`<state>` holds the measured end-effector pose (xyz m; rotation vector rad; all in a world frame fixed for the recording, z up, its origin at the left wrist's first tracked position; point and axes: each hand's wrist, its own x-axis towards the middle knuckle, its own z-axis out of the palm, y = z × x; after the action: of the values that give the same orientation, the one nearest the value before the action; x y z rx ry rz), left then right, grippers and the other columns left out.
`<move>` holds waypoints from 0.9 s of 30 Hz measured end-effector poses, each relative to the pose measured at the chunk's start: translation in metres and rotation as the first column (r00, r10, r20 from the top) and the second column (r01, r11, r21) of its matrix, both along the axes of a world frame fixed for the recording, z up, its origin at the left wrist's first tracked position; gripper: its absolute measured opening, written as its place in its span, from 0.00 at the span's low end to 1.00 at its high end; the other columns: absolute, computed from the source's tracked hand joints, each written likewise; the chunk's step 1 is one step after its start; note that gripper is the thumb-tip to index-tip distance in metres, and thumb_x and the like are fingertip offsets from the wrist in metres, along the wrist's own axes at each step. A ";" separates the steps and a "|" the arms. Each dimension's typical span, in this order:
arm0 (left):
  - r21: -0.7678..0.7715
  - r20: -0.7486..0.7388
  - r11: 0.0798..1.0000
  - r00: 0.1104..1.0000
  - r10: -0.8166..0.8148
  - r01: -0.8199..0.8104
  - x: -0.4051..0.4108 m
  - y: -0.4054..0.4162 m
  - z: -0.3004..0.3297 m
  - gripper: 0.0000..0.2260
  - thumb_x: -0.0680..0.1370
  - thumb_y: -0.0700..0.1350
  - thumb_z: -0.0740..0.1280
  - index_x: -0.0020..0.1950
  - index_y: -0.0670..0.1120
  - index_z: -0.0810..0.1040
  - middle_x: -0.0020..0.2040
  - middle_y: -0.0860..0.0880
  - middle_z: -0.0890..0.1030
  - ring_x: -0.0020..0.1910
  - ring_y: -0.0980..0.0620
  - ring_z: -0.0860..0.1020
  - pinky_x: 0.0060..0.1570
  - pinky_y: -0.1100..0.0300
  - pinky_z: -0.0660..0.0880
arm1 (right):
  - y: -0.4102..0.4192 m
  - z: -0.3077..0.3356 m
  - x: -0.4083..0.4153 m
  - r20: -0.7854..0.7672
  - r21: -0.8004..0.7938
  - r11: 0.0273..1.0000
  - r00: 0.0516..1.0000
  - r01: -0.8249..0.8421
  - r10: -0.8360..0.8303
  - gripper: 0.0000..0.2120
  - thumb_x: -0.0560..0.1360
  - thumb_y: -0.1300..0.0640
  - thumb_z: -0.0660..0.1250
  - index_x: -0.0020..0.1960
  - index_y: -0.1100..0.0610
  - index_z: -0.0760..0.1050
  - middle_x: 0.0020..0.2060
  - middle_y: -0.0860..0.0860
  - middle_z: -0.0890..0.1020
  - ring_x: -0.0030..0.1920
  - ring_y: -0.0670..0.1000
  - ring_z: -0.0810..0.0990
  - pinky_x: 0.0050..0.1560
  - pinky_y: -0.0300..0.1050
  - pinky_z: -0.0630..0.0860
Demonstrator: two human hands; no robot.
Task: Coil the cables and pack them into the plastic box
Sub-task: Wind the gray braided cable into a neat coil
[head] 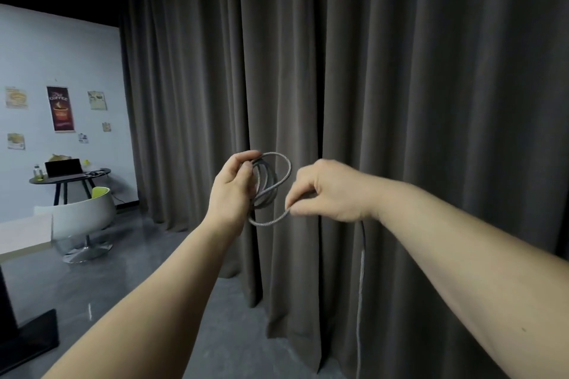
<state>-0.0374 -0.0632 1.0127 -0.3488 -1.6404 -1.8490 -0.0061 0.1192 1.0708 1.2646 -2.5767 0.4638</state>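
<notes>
A grey braided cable (271,184) is wound into several loops held up in the air in front of a dark curtain. My left hand (232,188) grips the bundle of loops on its left side, fingers curled round them. To the right, my right hand (326,191) pinches a free stretch of the same cable just below the coil. From under my right wrist the loose tail of the cable (361,286) hangs straight down toward the floor. No plastic box is in view.
A dark grey curtain (400,101) fills the background. At the far left stand a round black table (70,178) with a laptop, a white swivel chair (89,215), and a black stand base (27,341) on the grey floor.
</notes>
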 end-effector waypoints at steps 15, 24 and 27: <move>0.045 -0.018 0.995 0.996 0.087 -0.086 0.010 -0.018 0.016 0.13 0.83 0.38 0.56 0.51 0.49 0.78 0.26 0.56 0.67 0.27 0.58 0.64 0.29 0.64 0.61 | 0.021 -0.023 -0.027 0.232 -0.672 0.658 0.941 0.338 -0.247 0.10 0.70 0.66 0.70 0.37 0.51 0.79 0.29 0.45 0.78 0.30 0.44 0.74 0.36 0.40 0.73; -0.084 0.009 0.957 0.960 0.279 -0.278 0.005 -0.034 0.002 0.14 0.82 0.41 0.57 0.48 0.55 0.78 0.31 0.53 0.71 0.30 0.55 0.67 0.36 0.59 0.65 | 0.014 -0.017 -0.016 -0.193 -0.807 0.576 0.864 0.129 -0.465 0.03 0.74 0.57 0.70 0.44 0.55 0.82 0.37 0.45 0.80 0.40 0.48 0.78 0.43 0.37 0.70; -0.109 -0.001 0.943 0.949 0.315 -0.314 0.005 -0.034 -0.001 0.13 0.82 0.41 0.56 0.51 0.54 0.79 0.35 0.55 0.73 0.36 0.54 0.69 0.43 0.54 0.69 | 0.000 -0.018 -0.012 -0.060 -0.810 0.562 0.931 0.165 -0.360 0.05 0.75 0.56 0.69 0.43 0.55 0.83 0.35 0.45 0.82 0.40 0.47 0.79 0.44 0.37 0.73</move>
<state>-0.0323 -0.0972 1.0116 -0.1073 -1.7005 -1.5324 -0.0181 0.1189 1.0525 0.5350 -1.8936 1.1665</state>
